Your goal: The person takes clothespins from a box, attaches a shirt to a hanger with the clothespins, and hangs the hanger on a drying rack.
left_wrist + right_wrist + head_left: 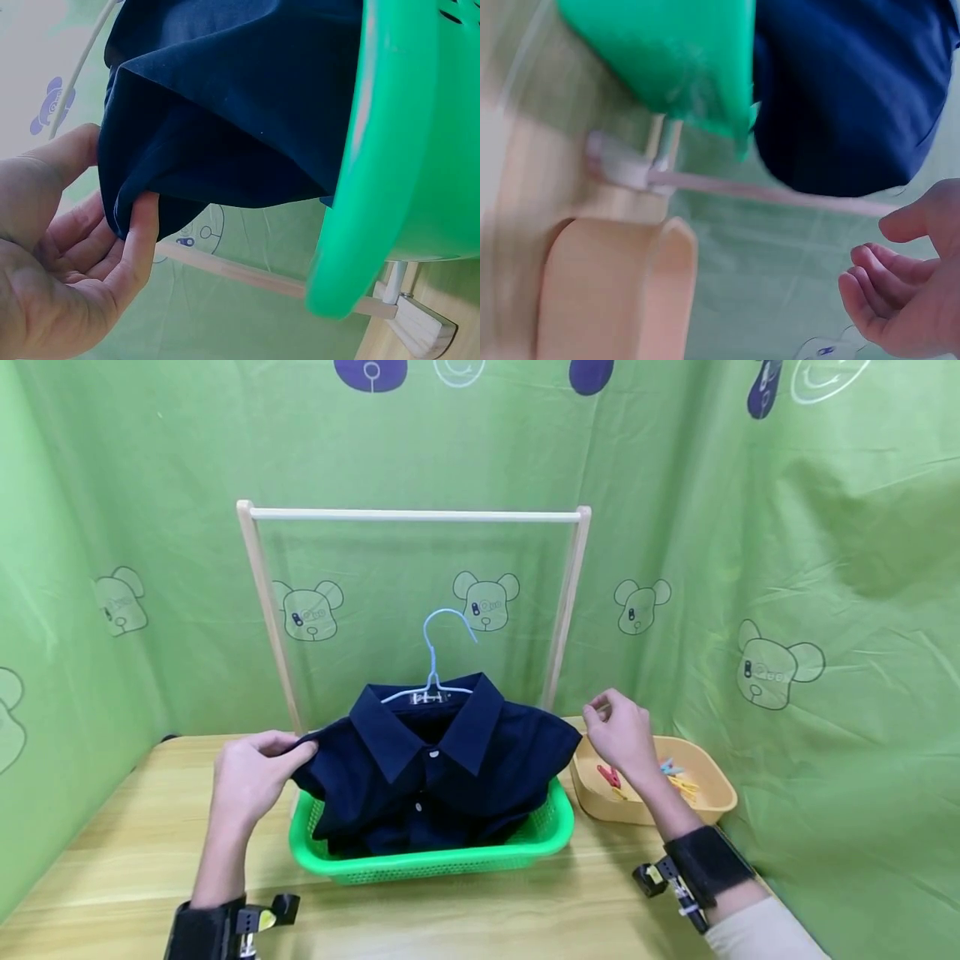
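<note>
A dark navy collared shirt (420, 777) sits partly in a green basket (431, 864), its buttons facing me. Inside its collar is a light blue wire hanger (433, 675) with the hook pointing up. My left hand (251, 777) pinches the shirt's left-side sleeve edge between thumb and fingers, and the left wrist view shows the sleeve cloth (217, 142) in that hand (75, 247). Just off the opposite sleeve (847, 112), my right hand (618, 735) hovers with fingers loosely bent. In the right wrist view that hand (907, 285) holds nothing.
Behind the basket stands a rack with wooden posts (266, 602) and a white crossbar (416, 516). A tan tray (712, 777) with several clothespins (682, 787) lies to the right, under my right forearm. Green curtain (420, 443) surrounds the wooden table (150, 835).
</note>
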The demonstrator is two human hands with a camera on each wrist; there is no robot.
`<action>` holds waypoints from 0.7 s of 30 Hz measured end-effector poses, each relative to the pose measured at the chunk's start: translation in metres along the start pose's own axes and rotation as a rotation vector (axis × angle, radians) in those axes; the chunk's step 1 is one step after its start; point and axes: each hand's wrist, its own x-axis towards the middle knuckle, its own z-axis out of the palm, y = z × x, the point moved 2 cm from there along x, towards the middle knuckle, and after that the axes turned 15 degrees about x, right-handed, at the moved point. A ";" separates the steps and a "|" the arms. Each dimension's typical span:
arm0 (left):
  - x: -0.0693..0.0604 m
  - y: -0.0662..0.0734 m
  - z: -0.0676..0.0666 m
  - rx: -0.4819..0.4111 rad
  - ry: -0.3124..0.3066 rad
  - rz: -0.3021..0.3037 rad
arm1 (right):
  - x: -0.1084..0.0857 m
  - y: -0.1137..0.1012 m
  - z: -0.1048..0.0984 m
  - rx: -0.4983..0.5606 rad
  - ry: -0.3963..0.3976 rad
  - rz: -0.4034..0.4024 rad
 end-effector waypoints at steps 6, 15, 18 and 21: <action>0.000 0.000 0.000 -0.004 -0.009 0.000 | 0.006 0.022 -0.002 -0.136 -0.079 0.060; 0.000 -0.002 0.003 -0.024 -0.032 0.002 | 0.008 0.059 0.004 -0.272 -0.258 0.138; 0.000 -0.001 0.004 -0.024 -0.036 0.009 | 0.008 0.071 0.004 -0.315 -0.296 0.146; 0.000 0.001 0.005 -0.023 -0.039 0.015 | 0.007 0.081 0.005 -0.381 -0.359 0.169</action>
